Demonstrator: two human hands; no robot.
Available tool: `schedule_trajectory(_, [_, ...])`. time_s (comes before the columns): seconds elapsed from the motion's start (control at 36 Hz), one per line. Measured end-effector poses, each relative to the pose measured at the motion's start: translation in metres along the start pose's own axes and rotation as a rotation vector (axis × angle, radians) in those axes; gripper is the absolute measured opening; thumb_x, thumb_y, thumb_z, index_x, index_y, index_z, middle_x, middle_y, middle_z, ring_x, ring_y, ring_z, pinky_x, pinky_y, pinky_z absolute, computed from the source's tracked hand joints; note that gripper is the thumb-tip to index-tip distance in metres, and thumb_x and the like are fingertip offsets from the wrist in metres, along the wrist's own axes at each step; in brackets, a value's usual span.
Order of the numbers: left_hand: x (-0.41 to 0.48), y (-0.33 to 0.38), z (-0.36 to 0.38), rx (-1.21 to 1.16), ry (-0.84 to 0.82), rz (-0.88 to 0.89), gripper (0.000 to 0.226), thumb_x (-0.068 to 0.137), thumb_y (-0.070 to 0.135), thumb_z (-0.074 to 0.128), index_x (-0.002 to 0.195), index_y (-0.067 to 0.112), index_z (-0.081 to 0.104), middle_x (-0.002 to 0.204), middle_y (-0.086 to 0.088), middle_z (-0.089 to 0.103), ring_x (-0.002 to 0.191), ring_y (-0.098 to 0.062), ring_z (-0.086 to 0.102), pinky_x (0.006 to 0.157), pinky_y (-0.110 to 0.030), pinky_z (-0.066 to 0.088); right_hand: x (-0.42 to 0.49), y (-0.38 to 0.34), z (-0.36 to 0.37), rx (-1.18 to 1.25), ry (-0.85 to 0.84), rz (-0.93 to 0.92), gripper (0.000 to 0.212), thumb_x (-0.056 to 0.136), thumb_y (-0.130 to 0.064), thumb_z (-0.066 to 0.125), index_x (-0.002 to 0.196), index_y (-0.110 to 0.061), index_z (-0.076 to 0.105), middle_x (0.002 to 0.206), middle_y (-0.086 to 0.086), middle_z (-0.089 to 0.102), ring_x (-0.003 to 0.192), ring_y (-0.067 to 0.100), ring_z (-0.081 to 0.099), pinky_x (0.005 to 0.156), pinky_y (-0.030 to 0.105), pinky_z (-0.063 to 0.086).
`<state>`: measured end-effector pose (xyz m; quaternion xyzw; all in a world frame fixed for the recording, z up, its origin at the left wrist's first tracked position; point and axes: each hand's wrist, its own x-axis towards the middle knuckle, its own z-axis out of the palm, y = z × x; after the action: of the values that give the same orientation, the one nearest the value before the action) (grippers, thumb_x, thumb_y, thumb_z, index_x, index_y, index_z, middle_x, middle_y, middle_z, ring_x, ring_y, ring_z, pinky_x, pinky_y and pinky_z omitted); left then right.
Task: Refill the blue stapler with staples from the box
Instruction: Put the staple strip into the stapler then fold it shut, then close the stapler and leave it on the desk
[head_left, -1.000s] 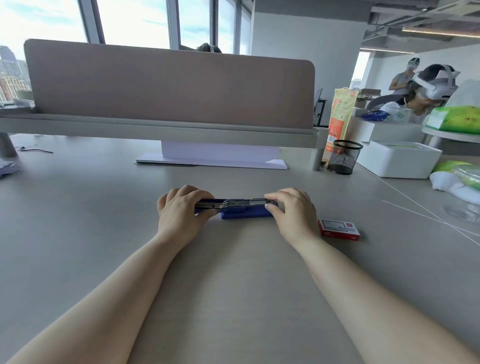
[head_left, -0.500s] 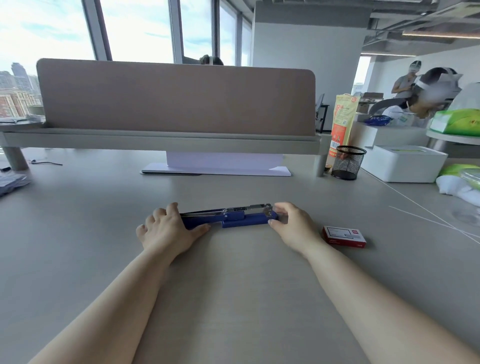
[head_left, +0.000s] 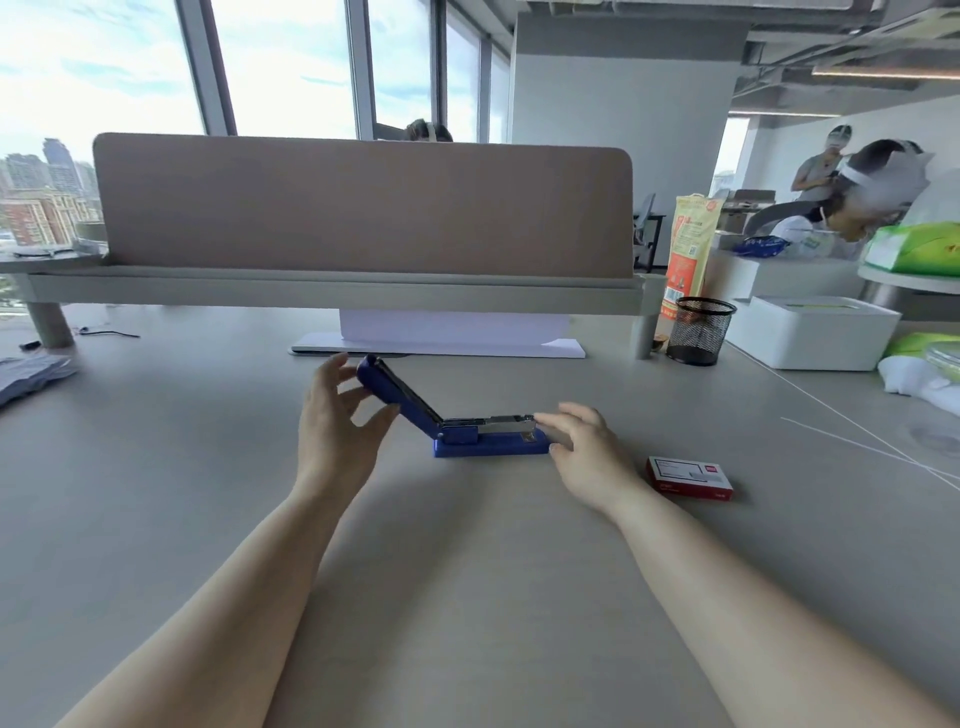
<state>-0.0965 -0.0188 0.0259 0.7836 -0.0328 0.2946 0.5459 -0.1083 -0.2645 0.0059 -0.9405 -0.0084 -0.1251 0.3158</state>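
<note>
The blue stapler lies on the desk in the middle of the view. Its blue lid is swung up and back to the left, baring the metal staple channel. My left hand holds the raised lid between thumb and fingers. My right hand rests against the front end of the stapler's base, steadying it. The red staple box lies shut on the desk, just to the right of my right hand.
A beige divider panel on a raised shelf spans the back of the grey desk. A black mesh pen cup, a white box and an orange bag stand at the back right. People are at the far right.
The stapler was closed flat under both hands. Now my left hand has lifted the lid up and to the left, opening the stapler, while my right hand stays at its front end.
</note>
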Motion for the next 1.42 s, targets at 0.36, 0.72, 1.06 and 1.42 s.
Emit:
schedule_trajectory(0.36, [-0.021,0.006,0.025,0.306,-0.448,0.303,0.045,0.091,0.022,0.049,0.134,0.029,0.038,0.135,0.013,0.051,0.115,-0.024,0.050,0.106,-0.043,0.034,0.005,0.005,0.001,0.191,0.096,0.100,0.058,0.081,0.004,0.033,0.130,-0.023,0.049,0.136,0.009,0.046,0.122,0.026,0.048,0.098,0.041,0.045])
schedule_trajectory(0.72, [-0.019,-0.012,0.032,0.488,-0.515,0.372,0.056,0.077,0.052,0.038,0.130,0.035,0.045,0.136,0.014,0.050,0.126,-0.018,0.044,0.110,-0.048,0.028,-0.005,-0.007,0.003,-0.037,0.198,-0.160,0.059,0.085,0.000,0.040,0.131,-0.037,0.045,0.142,0.002,0.040,0.128,0.027,0.035,0.101,0.039,0.032])
schedule_trajectory(1.06, [-0.021,-0.011,0.032,0.532,-0.523,0.390,0.052,0.080,0.047,0.046,0.130,0.034,0.046,0.137,0.013,0.050,0.129,-0.017,0.041,0.110,-0.049,0.028,-0.008,-0.016,0.002,-0.169,0.189,-0.128,0.064,0.080,0.005,0.037,0.127,-0.037,0.052,0.152,-0.002,0.028,0.137,0.023,0.022,0.109,0.038,0.021])
schedule_trajectory(1.42, [-0.022,-0.009,0.031,0.537,-0.498,0.400,0.051,0.078,0.043,0.046,0.128,0.033,0.048,0.134,0.013,0.053,0.128,-0.017,0.041,0.111,-0.038,0.025,-0.009,-0.012,0.003,-0.178,0.160,-0.114,0.068,0.080,0.005,0.035,0.130,-0.040,0.046,0.154,-0.002,0.024,0.140,0.023,0.017,0.111,0.038,0.018])
